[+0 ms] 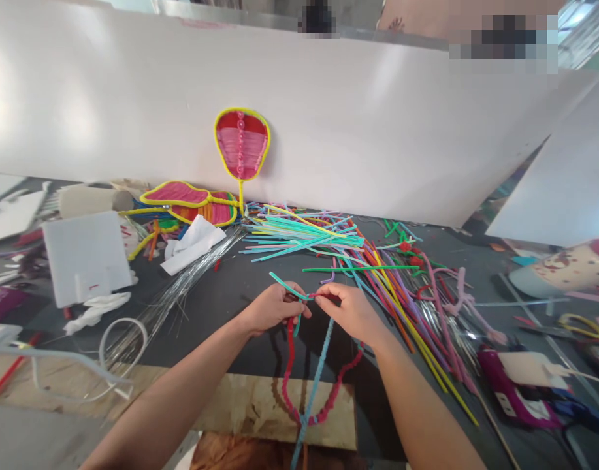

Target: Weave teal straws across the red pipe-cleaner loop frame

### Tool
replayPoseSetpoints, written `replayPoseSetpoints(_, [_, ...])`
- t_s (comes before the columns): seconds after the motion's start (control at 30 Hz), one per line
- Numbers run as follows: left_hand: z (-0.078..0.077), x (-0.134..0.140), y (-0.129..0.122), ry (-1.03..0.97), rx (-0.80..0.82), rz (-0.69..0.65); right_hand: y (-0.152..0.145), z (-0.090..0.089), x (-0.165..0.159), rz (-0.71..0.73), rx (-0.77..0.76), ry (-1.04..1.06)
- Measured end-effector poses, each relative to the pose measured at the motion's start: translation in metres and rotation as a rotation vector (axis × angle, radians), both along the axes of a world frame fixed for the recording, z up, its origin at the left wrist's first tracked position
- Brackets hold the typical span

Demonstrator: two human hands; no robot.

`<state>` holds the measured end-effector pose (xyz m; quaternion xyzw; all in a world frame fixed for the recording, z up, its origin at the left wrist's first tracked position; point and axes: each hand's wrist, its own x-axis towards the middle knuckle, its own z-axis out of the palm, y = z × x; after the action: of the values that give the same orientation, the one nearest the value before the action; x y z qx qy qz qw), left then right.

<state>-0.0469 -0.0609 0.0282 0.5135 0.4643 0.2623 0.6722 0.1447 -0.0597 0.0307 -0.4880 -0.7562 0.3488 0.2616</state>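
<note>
Both hands meet over the dark tabletop near its front edge. My left hand (278, 307) is closed on a turquoise pipe cleaner (283, 282), whose free end sticks out up and left. My right hand (345, 308) pinches a red pipe cleaner (313, 295) where it meets the turquoise one. Below the hands hangs a curved loop of red fuzzy stem (285, 385). A light blue wrapped stem (315, 385) crosses it, running down from beside my right hand. Fingers partly hide where the pieces join.
Behind the hands lies a pile of turquoise pipe cleaners (304, 236). A pink and yellow paddle-shaped piece (242, 147) stands against the white board (358, 130). Thin wires (181, 281) lie left; scissors (581, 326) and a purple glue gun (515, 391) lie right. A wooden board (245, 411) is at the front.
</note>
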Motion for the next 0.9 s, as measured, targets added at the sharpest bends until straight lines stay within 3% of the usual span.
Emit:
replayPoseSetpoints(0.2, [-0.003,-0.002,0.0,0.02,0.033,-0.046,0.001,0.002,-0.002,0.004,0.028,0.002])
replayPoseSetpoints(0.43, [0.008,-0.019,0.009,0.171,0.326,-0.199,0.002,0.005,-0.003,0.008,0.034,0.027])
replayPoseSetpoints(0.67, [0.004,-0.029,0.013,0.071,0.24,-0.251,0.0,0.009,-0.002,0.022,0.04,0.035])
replayPoseSetpoints(0.9, [0.006,-0.027,0.01,0.15,0.272,-0.267,-0.001,0.005,-0.002,0.032,0.045,0.033])
